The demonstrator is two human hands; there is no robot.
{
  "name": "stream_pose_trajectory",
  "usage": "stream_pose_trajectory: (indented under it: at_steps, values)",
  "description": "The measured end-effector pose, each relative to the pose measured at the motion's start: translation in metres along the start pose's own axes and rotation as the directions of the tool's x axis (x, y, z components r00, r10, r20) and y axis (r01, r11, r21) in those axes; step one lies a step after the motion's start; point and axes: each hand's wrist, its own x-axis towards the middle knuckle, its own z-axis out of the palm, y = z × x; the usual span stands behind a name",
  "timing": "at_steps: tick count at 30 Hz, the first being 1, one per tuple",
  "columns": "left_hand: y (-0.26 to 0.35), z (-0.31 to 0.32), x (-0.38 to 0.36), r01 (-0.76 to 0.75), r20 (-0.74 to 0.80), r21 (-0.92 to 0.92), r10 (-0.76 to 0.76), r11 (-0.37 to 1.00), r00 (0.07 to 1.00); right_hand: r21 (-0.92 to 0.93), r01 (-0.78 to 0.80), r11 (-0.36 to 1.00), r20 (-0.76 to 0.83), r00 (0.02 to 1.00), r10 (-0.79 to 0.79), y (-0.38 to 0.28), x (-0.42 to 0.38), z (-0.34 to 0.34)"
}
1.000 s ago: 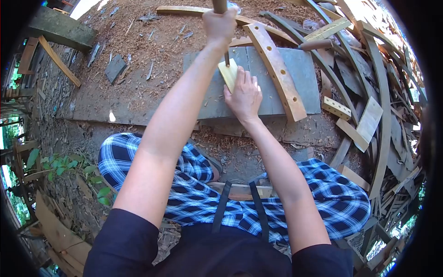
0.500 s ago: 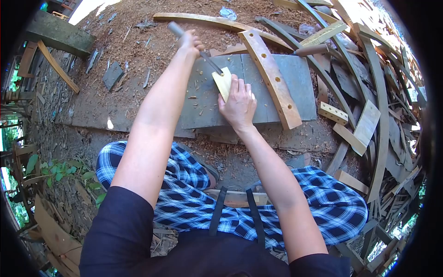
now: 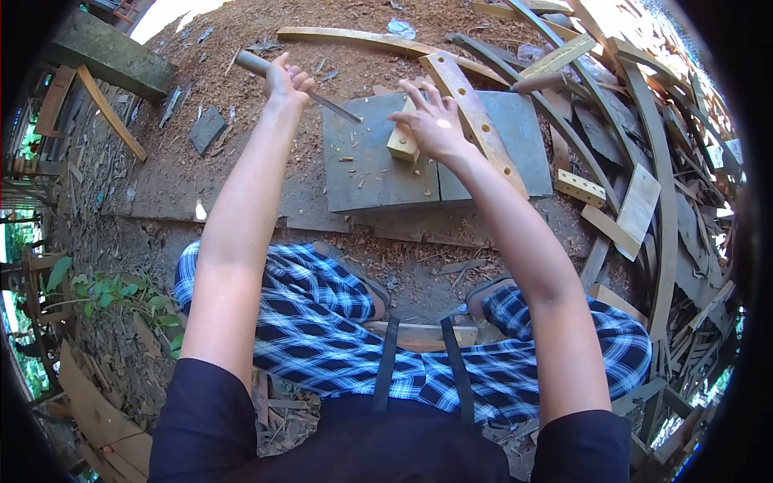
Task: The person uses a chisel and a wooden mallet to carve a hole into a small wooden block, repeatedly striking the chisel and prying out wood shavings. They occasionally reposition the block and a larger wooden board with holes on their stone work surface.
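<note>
My left hand point(image 3: 287, 83) is closed round the thick round handle of a chisel point(image 3: 334, 108). Its narrow blade slants down to the right, with the tip over the grey work slab point(image 3: 378, 189), left of a small pale wooden block point(image 3: 403, 143). On that slab, the block has one end turned towards me, and a round mark shows on the end. My right hand point(image 3: 439, 125) reaches over the block from the right, its fingers spread apart and its thumb at the block's upper side. Part of the block is hidden under the fingers.
A long wooden bar with several holes point(image 3: 475, 113) lies across the slab, right of my hand. A round wooden mallet-like piece point(image 3: 538, 83) rests beyond it. Another drilled block point(image 3: 580, 188) and piled wood strips point(image 3: 656, 161) are at the right. Sawdust covers the ground.
The chisel has swung left and lower with my left hand, off the block. The block has been turned, and my right hand has shifted up and right with its fingers spreading.
</note>
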Motion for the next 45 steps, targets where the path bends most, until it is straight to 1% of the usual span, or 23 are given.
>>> stream_pose_trajectory:
  at_steps: [1, 2, 3, 4, 5, 7, 9, 12, 14, 16, 18, 21, 23, 26, 30, 32, 36, 38, 39, 41, 42, 44, 45]
  values:
    - [-0.005, 0.006, -0.009, -0.003, 0.059, 0.044, 0.0, 0.999, 0.998, -0.032, 0.101, 0.994, -0.14, 0.985, -0.104, 0.005, 0.005, 0.004]
    - [-0.011, 0.012, -0.018, -0.011, 0.113, 0.087, 0.001, 0.996, 0.994, -0.039, 0.108, 0.993, -0.138, 0.984, -0.112, 0.009, 0.007, 0.009]
    - [-0.019, 0.014, -0.022, -0.009, 0.157, 0.101, -0.007, 0.995, 0.988, 0.263, 0.044, 0.964, -0.192, 0.981, 0.007, 0.012, 0.009, 0.014]
    - [-0.027, 0.019, -0.03, -0.01, 0.147, 0.093, -0.003, 0.996, 0.989, 0.546, -0.006, 0.838, -0.201, 0.97, 0.137, 0.015, 0.01, 0.021]
    - [-0.034, 0.024, -0.039, -0.019, 0.172, 0.087, 0.004, 0.996, 0.985, 0.599, -0.062, 0.798, -0.109, 0.981, 0.158, 0.023, 0.009, 0.027]
    - [-0.05, 0.034, -0.047, -0.016, 0.199, 0.082, 0.0, 0.997, 0.98, 0.588, -0.053, 0.807, -0.105, 0.984, 0.141, 0.029, 0.004, 0.034]
    - [-0.06, 0.043, -0.055, -0.069, 0.218, 0.05, 0.057, 0.996, 0.974, 0.58, -0.039, 0.814, -0.073, 0.992, 0.099, 0.037, 0.001, 0.034]
    - [-0.07, 0.057, -0.063, -0.116, 0.189, 0.066, 0.101, 0.991, 0.977, 0.629, -0.013, 0.777, -0.071, 0.995, 0.074, 0.039, 0.002, 0.031]
    - [-0.072, 0.063, -0.063, -0.147, 0.229, 0.077, 0.126, 0.986, 0.965, 0.596, -0.036, 0.802, -0.072, 0.993, 0.098, 0.037, -0.002, 0.032]
    - [-0.073, 0.069, -0.064, -0.273, 0.302, 0.167, 0.214, 0.947, 0.929, 0.566, -0.061, 0.822, -0.07, 0.99, 0.122, 0.03, -0.006, 0.029]
    - [-0.076, 0.074, -0.064, -0.289, 0.317, 0.208, 0.215, 0.934, 0.924, 0.48, -0.143, 0.866, -0.047, 0.981, 0.188, 0.025, -0.008, 0.024]
    - [-0.083, 0.079, -0.063, -0.266, 0.35, 0.224, 0.177, 0.937, 0.92, 0.454, -0.188, 0.871, -0.01, 0.976, 0.216, 0.02, -0.012, 0.018]
    - [-0.087, 0.08, -0.063, -0.276, 0.385, 0.24, 0.169, 0.931, 0.907, 0.473, -0.18, 0.862, -0.016, 0.977, 0.213, 0.022, -0.011, 0.02]
    - [-0.092, 0.077, -0.036, -0.291, 0.433, 0.277, 0.151, 0.916, 0.889, 0.482, -0.175, 0.859, -0.019, 0.978, 0.21, 0.022, -0.013, 0.019]
    - [-0.095, 0.081, -0.042, -0.285, 0.422, 0.294, 0.144, 0.912, 0.895, 0.466, -0.179, 0.867, -0.032, 0.975, 0.219, 0.02, -0.014, 0.017]
    - [-0.098, 0.084, -0.046, -0.356, 0.41, 0.379, 0.19, 0.854, 0.892, 0.46, -0.169, 0.871, -0.044, 0.976, 0.213, 0.02, -0.015, 0.018]
    - [-0.1, 0.089, -0.055, -0.334, 0.406, 0.385, 0.168, 0.86, 0.898, 0.454, -0.155, 0.877, -0.073, 0.975, 0.209, 0.02, -0.016, 0.019]
    - [-0.1, 0.09, -0.063, -0.396, 0.459, 0.449, 0.173, 0.801, 0.871, 0.453, -0.153, 0.878, -0.07, 0.976, 0.207, 0.019, -0.016, 0.019]
    - [-0.101, 0.09, -0.07, -0.398, 0.457, 0.451, 0.176, 0.799, 0.872, 0.45, -0.152, 0.88, -0.069, 0.976, 0.204, 0.019, -0.016, 0.019]
    - [-0.102, 0.089, -0.085, -0.424, 0.513, 0.343, 0.211, 0.838, 0.832, 0.444, -0.154, 0.883, -0.062, 0.977, 0.202, 0.017, -0.017, 0.018]
    - [-0.103, 0.087, -0.087, -0.43, 0.514, 0.34, 0.218, 0.836, 0.83, 0.433, -0.161, 0.887, -0.054, 0.978, 0.203, 0.016, -0.016, 0.015]
    - [-0.105, 0.082, -0.091, -0.521, 0.567, 0.287, 0.296, 0.804, 0.769, 0.449, -0.175, 0.876, -0.036, 0.976, 0.213, 0.013, -0.018, 0.01]
    - [-0.105, 0.081, -0.095, -0.525, 0.573, 0.274, 0.302, 0.806, 0.762, 0.464, -0.196, 0.864, -0.009, 0.974, 0.226, 0.012, -0.018, 0.009]
